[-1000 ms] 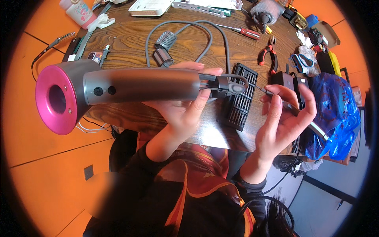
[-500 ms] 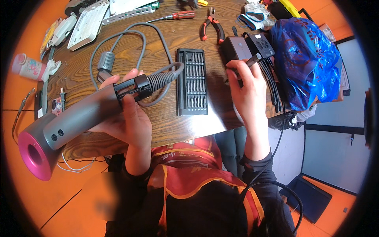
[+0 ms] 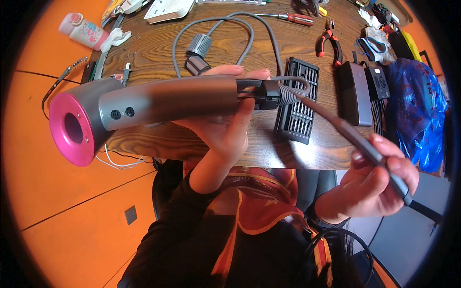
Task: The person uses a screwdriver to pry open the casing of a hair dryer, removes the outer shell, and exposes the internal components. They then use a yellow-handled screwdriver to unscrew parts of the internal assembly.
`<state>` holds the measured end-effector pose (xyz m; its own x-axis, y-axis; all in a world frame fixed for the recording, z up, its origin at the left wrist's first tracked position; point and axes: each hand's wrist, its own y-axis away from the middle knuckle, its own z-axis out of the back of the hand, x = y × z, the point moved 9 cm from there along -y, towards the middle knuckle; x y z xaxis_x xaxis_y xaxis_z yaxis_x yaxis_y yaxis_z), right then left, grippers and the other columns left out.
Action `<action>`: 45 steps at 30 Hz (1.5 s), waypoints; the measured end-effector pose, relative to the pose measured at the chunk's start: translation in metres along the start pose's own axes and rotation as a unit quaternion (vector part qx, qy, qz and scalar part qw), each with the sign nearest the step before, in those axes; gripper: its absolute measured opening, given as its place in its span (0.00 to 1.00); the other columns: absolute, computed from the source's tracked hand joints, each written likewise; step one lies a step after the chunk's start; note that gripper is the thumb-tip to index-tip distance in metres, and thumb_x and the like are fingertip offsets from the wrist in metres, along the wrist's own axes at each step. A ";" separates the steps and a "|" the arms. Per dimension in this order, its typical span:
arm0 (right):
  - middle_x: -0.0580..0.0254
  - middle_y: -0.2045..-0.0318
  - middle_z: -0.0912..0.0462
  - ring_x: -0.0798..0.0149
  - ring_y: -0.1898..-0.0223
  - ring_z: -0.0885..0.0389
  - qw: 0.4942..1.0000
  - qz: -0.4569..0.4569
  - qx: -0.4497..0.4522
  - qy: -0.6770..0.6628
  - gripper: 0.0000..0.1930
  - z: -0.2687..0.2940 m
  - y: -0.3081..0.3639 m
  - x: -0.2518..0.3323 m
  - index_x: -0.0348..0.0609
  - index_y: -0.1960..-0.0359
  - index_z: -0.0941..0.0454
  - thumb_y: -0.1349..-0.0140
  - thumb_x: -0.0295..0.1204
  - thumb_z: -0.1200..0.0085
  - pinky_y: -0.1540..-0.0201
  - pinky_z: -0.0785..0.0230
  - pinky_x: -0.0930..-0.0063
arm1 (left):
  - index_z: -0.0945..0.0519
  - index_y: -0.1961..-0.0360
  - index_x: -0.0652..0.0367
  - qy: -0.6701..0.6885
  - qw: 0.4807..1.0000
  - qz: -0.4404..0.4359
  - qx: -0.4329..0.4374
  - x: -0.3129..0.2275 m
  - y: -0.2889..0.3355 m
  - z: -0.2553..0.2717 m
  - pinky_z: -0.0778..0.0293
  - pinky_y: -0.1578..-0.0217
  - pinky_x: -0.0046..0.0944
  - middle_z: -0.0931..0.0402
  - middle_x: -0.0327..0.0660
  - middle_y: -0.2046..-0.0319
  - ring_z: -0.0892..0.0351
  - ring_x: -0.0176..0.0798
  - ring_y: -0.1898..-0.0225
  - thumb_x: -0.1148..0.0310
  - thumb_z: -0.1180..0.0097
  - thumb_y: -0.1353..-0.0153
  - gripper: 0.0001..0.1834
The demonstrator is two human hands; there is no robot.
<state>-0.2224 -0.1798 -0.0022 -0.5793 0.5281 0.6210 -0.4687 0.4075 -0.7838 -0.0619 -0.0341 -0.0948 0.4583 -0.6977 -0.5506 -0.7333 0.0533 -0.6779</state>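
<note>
My left hand (image 3: 223, 127) is wrapped round the handle of a grey hair dryer (image 3: 177, 98) with a pink ring at its head. The handle's end is uncovered, showing a black inner part (image 3: 268, 95) where the ribbed cord sleeve comes out. A slim grey soldering iron (image 3: 362, 141) with a dark cord at its rear is gripped in my right hand (image 3: 379, 177). The iron's tip points left toward the cord sleeve; whether they touch I cannot tell. Beneath, a black case of screwdriver bits (image 3: 300, 103) lies on the table, partly hidden by the sleeve and iron.
Pliers (image 3: 329, 44) and a red-handled screwdriver (image 3: 298, 19) lie at the back. At right are a dark grey box (image 3: 354, 93) and a blue plastic bag (image 3: 415, 115). A pink bottle (image 3: 84, 31) stands far left. The dryer's cord with its perforated cylinder (image 3: 199, 45) loops across the wooden table (image 3: 153, 62).
My right hand has moved from beside the dark grey box toward me, bringing the soldering iron over the table's near edge with its tip by the dryer's handle. The view has shifted left.
</note>
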 end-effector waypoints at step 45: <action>0.39 0.74 0.21 0.57 0.70 0.20 0.993 0.032 0.098 0.049 0.41 -0.069 -0.037 0.008 0.32 0.42 0.54 0.55 0.16 0.40 0.68 0.29 0.77 | 0.65 0.45 0.51 0.038 0.991 0.097 -0.086 0.019 0.005 0.017 0.42 0.45 0.45 0.23 0.51 0.62 0.30 0.44 0.53 0.79 0.49 0.44 0.39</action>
<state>-0.1637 -0.1398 0.0308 -0.5491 0.6213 0.5589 -0.5601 0.2228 -0.7979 -0.0485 -0.0344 -0.1169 0.2660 -0.7383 -0.6199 -0.8816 0.0737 -0.4661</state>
